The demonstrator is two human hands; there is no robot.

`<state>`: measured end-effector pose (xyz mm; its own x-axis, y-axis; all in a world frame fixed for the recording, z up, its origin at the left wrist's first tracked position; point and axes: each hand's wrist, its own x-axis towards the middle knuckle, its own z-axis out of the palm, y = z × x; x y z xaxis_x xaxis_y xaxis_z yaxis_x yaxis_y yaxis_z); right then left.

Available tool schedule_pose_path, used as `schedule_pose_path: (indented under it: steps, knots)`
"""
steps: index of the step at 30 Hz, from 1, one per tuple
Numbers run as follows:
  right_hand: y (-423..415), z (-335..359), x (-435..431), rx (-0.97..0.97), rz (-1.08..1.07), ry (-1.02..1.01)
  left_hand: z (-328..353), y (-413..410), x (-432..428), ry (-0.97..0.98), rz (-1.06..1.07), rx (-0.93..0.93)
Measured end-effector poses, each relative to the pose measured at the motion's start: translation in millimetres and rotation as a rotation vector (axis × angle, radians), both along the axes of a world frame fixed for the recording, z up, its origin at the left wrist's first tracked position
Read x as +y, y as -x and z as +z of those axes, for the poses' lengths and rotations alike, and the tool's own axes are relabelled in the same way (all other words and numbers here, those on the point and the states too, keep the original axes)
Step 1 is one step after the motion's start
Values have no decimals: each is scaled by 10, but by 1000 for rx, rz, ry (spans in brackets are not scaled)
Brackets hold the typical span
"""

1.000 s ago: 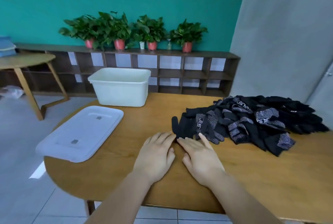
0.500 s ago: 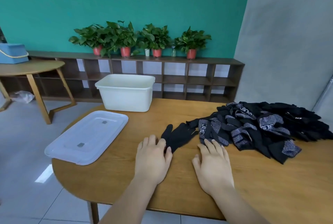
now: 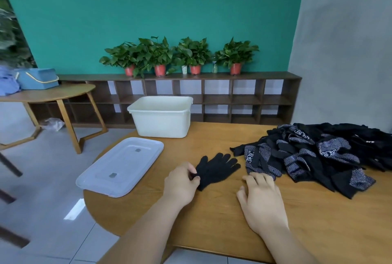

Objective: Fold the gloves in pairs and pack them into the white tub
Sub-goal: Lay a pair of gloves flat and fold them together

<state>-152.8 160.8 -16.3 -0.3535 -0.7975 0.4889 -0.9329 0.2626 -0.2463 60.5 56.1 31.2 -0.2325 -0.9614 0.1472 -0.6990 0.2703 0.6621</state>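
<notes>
Since half a second ago the left hand (image 3: 180, 183) has gone from lying flat beside the glove (image 3: 214, 170) to gripping it, and the glove has come clear of the pile (image 3: 314, 153). It now lies on its own near the middle of the table (image 3: 212, 227). The right hand (image 3: 261, 198) has stayed palm down in much the same spot.

The left thumb and fingers are curled onto the glove's near-left edge, close to the cuff, and pinch it there. The glove is plain black and lies flat, its fingers spread and pointing away toward the far right. A strip of bare wood separates it from the pile.

The right hand holds nothing. Its fingers are straight and slightly spread on the wood, the fingertips at the pile's near edge; whether they touch the nearest dotted glove I cannot tell. The two hands are apart, the glove's cuff end between them.

The pile, black gloves mixed with white-dotted ones, covers the right side of the table back to its far edge. The white tub (image 3: 161, 117) stands open at the far left corner. Its lid (image 3: 121, 166) lies flat just in front of it along the left edge, one corner past the rim.

Behind the table a low shelf (image 3: 212, 98) carries potted plants (image 3: 191, 55). A side table (image 3: 48, 94) on the left holds a blue box (image 3: 37, 78).
</notes>
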Motion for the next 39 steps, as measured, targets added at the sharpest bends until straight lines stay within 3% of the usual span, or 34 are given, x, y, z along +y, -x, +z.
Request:
schedule_pose_path:
  steps: [6, 9, 13, 16, 20, 22, 24, 28, 30, 33, 36, 39]
  knots:
    - [8, -28, -8, 13, 5, 34, 688, -121, -55, 1, -154, 374]
    - [0, -32, 1, 20, 5, 63, 1130, -147, -113, -29, -272, 432]
    - [2, -61, -19, 7, 14, 88, 1492, -148, -311, -28, -342, 243]
    - [8, -72, -35, 4, 22, 93, 1564, -144, -479, 178, -285, 86]
    - [19, -68, -29, 0, 24, 99, 1612, -144, -397, 557, -207, 168]
    - [21, -60, -37, -4, 25, 98, 1500, -147, -263, 633, -241, 169]
    - [16, -51, -39, -6, 24, 91, 1162, -162, -168, 600, -309, 106]
    - [-8, -16, -18, -9, 9, 60, 170, -251, 36, 275, -438, -177]
    - [-16, -10, -16, -16, 6, 43, -145, -260, 130, 293, -397, -190]
    - [-10, -14, -21, -10, 3, 43, -224, -148, 183, 358, -278, -202]
    - [-10, -7, -10, 10, -18, 39, -217, -7, 220, 154, -270, -419]
    - [-16, 18, -6, 5, -75, -25, -267, 55, 284, 122, -276, -548]
